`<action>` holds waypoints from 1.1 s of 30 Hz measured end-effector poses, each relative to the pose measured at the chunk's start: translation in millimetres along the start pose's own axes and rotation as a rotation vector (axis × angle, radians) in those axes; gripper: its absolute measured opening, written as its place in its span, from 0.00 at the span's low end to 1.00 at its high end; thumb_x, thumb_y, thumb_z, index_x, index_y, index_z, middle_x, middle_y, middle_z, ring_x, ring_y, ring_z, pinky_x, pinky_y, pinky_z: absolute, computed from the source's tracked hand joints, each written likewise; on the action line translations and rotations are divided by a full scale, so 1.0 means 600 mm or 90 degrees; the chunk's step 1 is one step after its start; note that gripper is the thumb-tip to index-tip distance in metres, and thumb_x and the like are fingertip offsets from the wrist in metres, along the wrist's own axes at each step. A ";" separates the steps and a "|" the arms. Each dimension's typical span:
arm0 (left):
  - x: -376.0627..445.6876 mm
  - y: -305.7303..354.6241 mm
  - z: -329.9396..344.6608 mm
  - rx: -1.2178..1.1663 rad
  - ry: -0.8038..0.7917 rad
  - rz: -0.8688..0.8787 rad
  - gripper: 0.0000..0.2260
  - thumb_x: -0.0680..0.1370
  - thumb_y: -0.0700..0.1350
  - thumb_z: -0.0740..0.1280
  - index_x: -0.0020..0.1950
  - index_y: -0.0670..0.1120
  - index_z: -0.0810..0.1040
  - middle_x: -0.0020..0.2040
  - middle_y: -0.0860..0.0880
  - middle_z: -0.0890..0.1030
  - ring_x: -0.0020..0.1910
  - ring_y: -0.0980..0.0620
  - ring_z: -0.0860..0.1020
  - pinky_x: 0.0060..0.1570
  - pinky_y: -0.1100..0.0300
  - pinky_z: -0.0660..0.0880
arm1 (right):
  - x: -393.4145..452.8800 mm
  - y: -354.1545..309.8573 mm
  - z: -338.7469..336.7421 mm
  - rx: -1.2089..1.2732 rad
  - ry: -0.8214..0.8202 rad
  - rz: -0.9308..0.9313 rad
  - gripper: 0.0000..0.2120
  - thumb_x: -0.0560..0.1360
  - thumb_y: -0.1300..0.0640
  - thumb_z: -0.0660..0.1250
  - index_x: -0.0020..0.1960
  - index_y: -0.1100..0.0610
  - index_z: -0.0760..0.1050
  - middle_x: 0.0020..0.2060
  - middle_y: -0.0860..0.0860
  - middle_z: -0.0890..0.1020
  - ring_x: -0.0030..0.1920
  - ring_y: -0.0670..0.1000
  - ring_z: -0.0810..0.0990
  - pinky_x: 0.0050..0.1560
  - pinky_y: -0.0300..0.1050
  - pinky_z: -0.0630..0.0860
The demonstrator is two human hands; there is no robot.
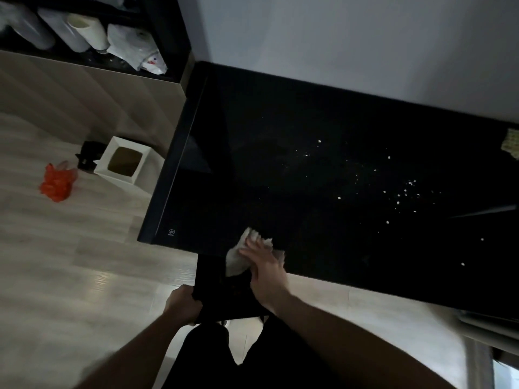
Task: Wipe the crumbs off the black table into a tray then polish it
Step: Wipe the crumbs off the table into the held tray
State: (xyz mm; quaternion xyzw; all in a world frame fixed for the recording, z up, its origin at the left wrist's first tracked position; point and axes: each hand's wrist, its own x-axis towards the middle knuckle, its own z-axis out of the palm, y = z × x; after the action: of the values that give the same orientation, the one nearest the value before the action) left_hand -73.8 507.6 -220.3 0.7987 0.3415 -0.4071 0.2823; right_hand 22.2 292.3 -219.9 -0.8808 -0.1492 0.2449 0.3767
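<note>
The glossy black table (280, 113) fills the upper right of the head view. Pale crumbs (404, 192) lie scattered over its right half, with a few near the front edge. My right hand (265, 266) presses flat on a white cloth (238, 255) at the table's near edge. The cloth hangs partly over that edge. Just below the edge, my left hand (182, 303) grips the left rim of a black tray (216, 290) held under the cloth.
A white square bin (123, 164) stands on the pale wood floor left of the table, with an orange plastic bag (57, 182) beside it. A shelf with paper rolls (87, 29) is at the top left. A yellowish cloth (512, 146) lies at the table's far right.
</note>
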 end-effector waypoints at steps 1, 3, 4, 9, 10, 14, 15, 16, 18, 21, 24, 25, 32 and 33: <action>-0.001 0.000 -0.002 0.007 0.001 0.002 0.08 0.64 0.42 0.61 0.33 0.44 0.80 0.26 0.46 0.82 0.29 0.47 0.84 0.36 0.52 0.83 | -0.014 -0.013 0.009 0.013 -0.020 0.004 0.28 0.78 0.66 0.58 0.71 0.43 0.76 0.76 0.40 0.72 0.78 0.40 0.64 0.77 0.45 0.66; -0.005 0.000 -0.008 0.013 0.006 0.002 0.08 0.65 0.42 0.61 0.32 0.44 0.80 0.24 0.47 0.81 0.27 0.49 0.83 0.35 0.55 0.82 | -0.030 -0.035 0.013 0.043 -0.029 0.031 0.27 0.79 0.64 0.59 0.70 0.39 0.75 0.71 0.41 0.78 0.71 0.45 0.75 0.70 0.41 0.72; -0.006 0.000 -0.011 0.018 0.007 0.001 0.07 0.66 0.41 0.62 0.31 0.45 0.79 0.24 0.47 0.81 0.26 0.50 0.83 0.33 0.57 0.82 | -0.032 -0.042 0.009 0.068 -0.014 0.050 0.27 0.79 0.63 0.59 0.70 0.38 0.75 0.67 0.42 0.81 0.67 0.46 0.79 0.66 0.41 0.75; 0.001 -0.009 -0.019 0.037 0.005 0.011 0.09 0.65 0.41 0.63 0.36 0.44 0.83 0.27 0.47 0.82 0.29 0.49 0.83 0.35 0.55 0.83 | 0.034 -0.033 -0.074 0.180 0.121 0.116 0.29 0.78 0.64 0.64 0.72 0.39 0.74 0.63 0.41 0.83 0.56 0.39 0.83 0.57 0.39 0.80; 0.006 -0.013 -0.020 0.040 0.003 0.013 0.09 0.64 0.41 0.63 0.37 0.43 0.83 0.28 0.47 0.83 0.29 0.48 0.83 0.34 0.54 0.83 | 0.065 -0.026 -0.102 0.182 0.153 0.114 0.30 0.77 0.66 0.64 0.73 0.41 0.74 0.61 0.41 0.83 0.53 0.37 0.82 0.55 0.35 0.79; 0.021 -0.022 -0.019 0.056 0.007 0.019 0.12 0.63 0.42 0.61 0.39 0.43 0.83 0.31 0.46 0.84 0.30 0.47 0.83 0.34 0.52 0.83 | 0.200 0.000 -0.211 0.131 0.256 0.120 0.32 0.77 0.71 0.62 0.75 0.45 0.73 0.71 0.47 0.78 0.71 0.47 0.75 0.75 0.42 0.69; 0.026 -0.023 -0.018 0.055 0.010 0.019 0.12 0.63 0.42 0.61 0.39 0.44 0.83 0.31 0.46 0.84 0.30 0.46 0.83 0.34 0.51 0.83 | 0.229 0.005 -0.232 0.106 0.270 0.131 0.32 0.77 0.71 0.62 0.75 0.46 0.72 0.73 0.48 0.76 0.73 0.48 0.73 0.76 0.40 0.65; 0.030 -0.024 -0.017 0.057 0.013 0.021 0.12 0.63 0.42 0.61 0.39 0.44 0.83 0.31 0.47 0.84 0.30 0.47 0.83 0.34 0.51 0.83 | 0.256 0.011 -0.254 0.081 0.283 0.142 0.32 0.78 0.71 0.61 0.76 0.46 0.71 0.74 0.48 0.74 0.74 0.48 0.71 0.75 0.38 0.63; 0.038 -0.023 -0.016 0.067 0.021 0.023 0.10 0.65 0.42 0.62 0.38 0.44 0.82 0.29 0.48 0.83 0.30 0.47 0.83 0.33 0.53 0.82 | 0.304 0.026 -0.292 0.038 0.314 0.158 0.31 0.78 0.70 0.60 0.76 0.47 0.71 0.75 0.49 0.73 0.75 0.49 0.70 0.75 0.38 0.62; 0.049 -0.019 -0.013 0.083 0.034 0.028 0.06 0.67 0.43 0.63 0.33 0.46 0.79 0.29 0.50 0.81 0.32 0.48 0.82 0.31 0.58 0.77 | 0.365 0.061 -0.330 -0.029 0.329 0.174 0.30 0.79 0.68 0.60 0.78 0.48 0.69 0.78 0.50 0.69 0.78 0.52 0.67 0.80 0.49 0.62; 0.061 -0.022 -0.011 0.065 0.036 0.034 0.06 0.68 0.44 0.64 0.32 0.47 0.77 0.28 0.51 0.79 0.33 0.48 0.80 0.29 0.60 0.71 | 0.412 0.097 -0.343 -0.127 0.255 0.218 0.27 0.84 0.56 0.59 0.82 0.48 0.61 0.81 0.51 0.62 0.81 0.56 0.59 0.81 0.56 0.57; 0.065 -0.025 -0.011 0.063 0.037 0.035 0.06 0.68 0.45 0.64 0.32 0.47 0.77 0.28 0.51 0.78 0.32 0.48 0.80 0.29 0.60 0.70 | 0.422 0.105 -0.341 -0.176 0.212 0.247 0.28 0.84 0.50 0.57 0.83 0.47 0.57 0.83 0.51 0.58 0.82 0.58 0.55 0.81 0.59 0.54; 0.076 -0.033 -0.021 0.008 0.006 0.008 0.08 0.65 0.44 0.62 0.32 0.44 0.80 0.27 0.47 0.81 0.28 0.47 0.82 0.32 0.50 0.82 | 0.349 0.084 -0.227 -0.280 0.145 0.041 0.29 0.81 0.55 0.61 0.81 0.53 0.62 0.82 0.54 0.61 0.82 0.60 0.55 0.82 0.60 0.53; 0.075 -0.031 -0.023 -0.002 0.006 0.006 0.08 0.65 0.43 0.62 0.33 0.44 0.80 0.27 0.46 0.82 0.28 0.47 0.82 0.32 0.50 0.83 | 0.322 0.080 -0.205 -0.262 0.155 0.008 0.29 0.80 0.55 0.63 0.80 0.54 0.64 0.81 0.54 0.64 0.82 0.59 0.58 0.81 0.60 0.55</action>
State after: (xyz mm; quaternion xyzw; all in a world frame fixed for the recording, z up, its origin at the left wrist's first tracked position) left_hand -62.2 543.3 -254.3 0.8018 0.3395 -0.4014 0.2842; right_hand 254.6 273.8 -243.6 -0.9630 -0.1440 0.1039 0.2028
